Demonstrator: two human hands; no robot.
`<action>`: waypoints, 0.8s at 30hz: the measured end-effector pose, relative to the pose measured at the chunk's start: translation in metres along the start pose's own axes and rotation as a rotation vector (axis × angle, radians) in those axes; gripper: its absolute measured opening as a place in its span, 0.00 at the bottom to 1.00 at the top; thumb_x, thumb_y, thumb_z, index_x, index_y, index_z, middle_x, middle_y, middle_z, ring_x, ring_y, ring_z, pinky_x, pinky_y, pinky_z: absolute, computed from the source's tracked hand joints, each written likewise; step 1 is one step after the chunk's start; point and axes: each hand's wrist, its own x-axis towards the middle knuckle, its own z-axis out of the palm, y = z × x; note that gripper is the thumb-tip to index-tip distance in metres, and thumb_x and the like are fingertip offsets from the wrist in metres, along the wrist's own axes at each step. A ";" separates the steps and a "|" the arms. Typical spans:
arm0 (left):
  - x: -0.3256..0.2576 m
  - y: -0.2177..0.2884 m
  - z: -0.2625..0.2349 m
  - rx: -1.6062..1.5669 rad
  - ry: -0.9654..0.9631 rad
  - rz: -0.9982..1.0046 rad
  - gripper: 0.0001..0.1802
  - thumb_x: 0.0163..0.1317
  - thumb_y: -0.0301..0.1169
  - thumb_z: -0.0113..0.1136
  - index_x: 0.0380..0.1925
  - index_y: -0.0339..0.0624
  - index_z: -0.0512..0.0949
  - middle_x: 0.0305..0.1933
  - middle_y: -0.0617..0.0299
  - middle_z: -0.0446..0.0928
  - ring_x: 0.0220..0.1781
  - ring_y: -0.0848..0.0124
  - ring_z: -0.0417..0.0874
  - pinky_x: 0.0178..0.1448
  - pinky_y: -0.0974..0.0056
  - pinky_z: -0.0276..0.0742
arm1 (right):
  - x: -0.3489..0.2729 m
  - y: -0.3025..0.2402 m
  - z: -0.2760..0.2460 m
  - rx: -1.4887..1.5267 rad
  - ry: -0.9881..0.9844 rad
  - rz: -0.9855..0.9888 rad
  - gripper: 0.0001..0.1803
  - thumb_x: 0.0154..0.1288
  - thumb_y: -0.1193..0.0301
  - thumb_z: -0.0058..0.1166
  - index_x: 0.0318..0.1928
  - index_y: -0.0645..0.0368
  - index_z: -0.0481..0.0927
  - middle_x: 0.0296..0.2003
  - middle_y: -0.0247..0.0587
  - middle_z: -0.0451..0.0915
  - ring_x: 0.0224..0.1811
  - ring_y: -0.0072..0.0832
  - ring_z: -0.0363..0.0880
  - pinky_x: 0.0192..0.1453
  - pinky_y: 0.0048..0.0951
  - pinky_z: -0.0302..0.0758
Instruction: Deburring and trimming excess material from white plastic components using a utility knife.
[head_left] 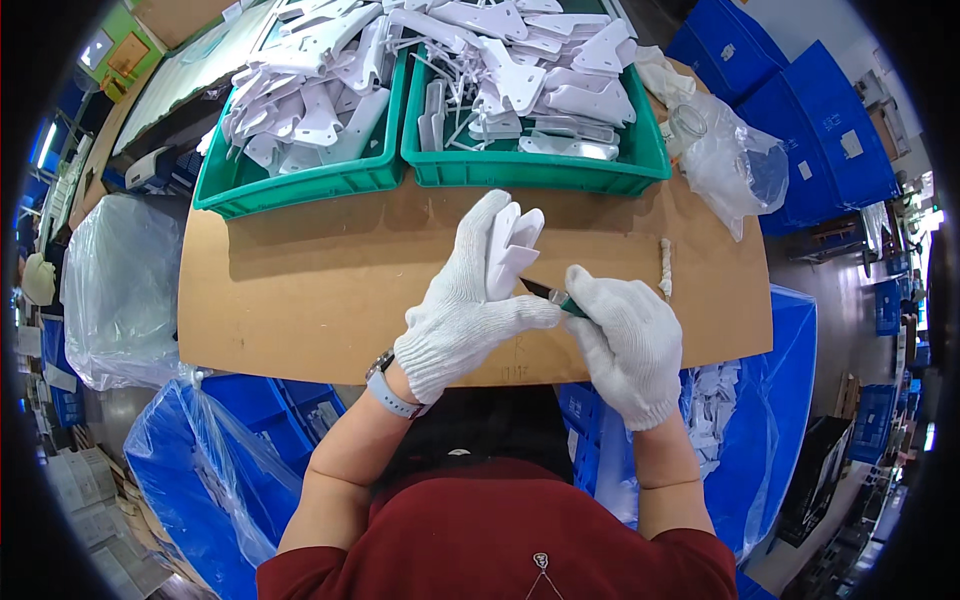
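Observation:
My left hand (pixel 465 300), in a white knit glove, grips a white plastic bracket part (pixel 512 248) upright over the brown board. My right hand (pixel 625 340), also gloved, holds a small knife with a green handle (pixel 552 294). Its blade points left and meets the lower edge of the white part. Both hands are close together near the middle of the board (pixel 300 290).
Two green crates (pixel 300 185) (pixel 540 170) full of white plastic parts stand at the far edge. A clear plastic bag (pixel 730 155) lies right of them. A small white strip (pixel 665 265) rests on the board. Blue bins lined with bags (pixel 215 450) (pixel 760 400) sit below both sides.

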 end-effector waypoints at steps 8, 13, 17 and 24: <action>0.000 -0.008 -0.010 0.178 0.014 -0.014 0.62 0.48 0.12 0.69 0.80 0.48 0.46 0.85 0.53 0.39 0.86 0.61 0.47 0.65 0.59 0.80 | 0.009 -0.006 -0.002 0.017 -0.031 0.028 0.25 0.51 0.77 0.71 0.53 0.59 0.86 0.39 0.43 0.87 0.36 0.41 0.84 0.42 0.38 0.79; -0.001 -0.005 0.001 0.177 0.055 0.016 0.58 0.50 0.14 0.68 0.79 0.48 0.49 0.83 0.52 0.47 0.86 0.61 0.49 0.62 0.62 0.81 | 0.008 -0.004 0.004 -0.013 -0.027 0.019 0.24 0.51 0.77 0.71 0.52 0.59 0.86 0.39 0.43 0.87 0.36 0.40 0.84 0.41 0.37 0.79; -0.001 -0.008 0.003 0.208 0.123 0.068 0.53 0.52 0.16 0.68 0.77 0.49 0.54 0.79 0.52 0.56 0.78 0.61 0.65 0.52 0.65 0.83 | 0.004 0.003 0.016 -0.045 0.072 -0.060 0.27 0.53 0.75 0.70 0.57 0.56 0.84 0.37 0.38 0.84 0.32 0.36 0.81 0.35 0.35 0.76; -0.003 -0.003 0.010 0.305 0.211 0.031 0.52 0.51 0.23 0.70 0.76 0.52 0.56 0.66 0.52 0.68 0.46 0.70 0.80 0.40 0.69 0.80 | 0.002 0.002 0.021 -0.072 0.134 -0.067 0.28 0.53 0.76 0.70 0.58 0.58 0.84 0.38 0.38 0.85 0.32 0.36 0.81 0.35 0.34 0.76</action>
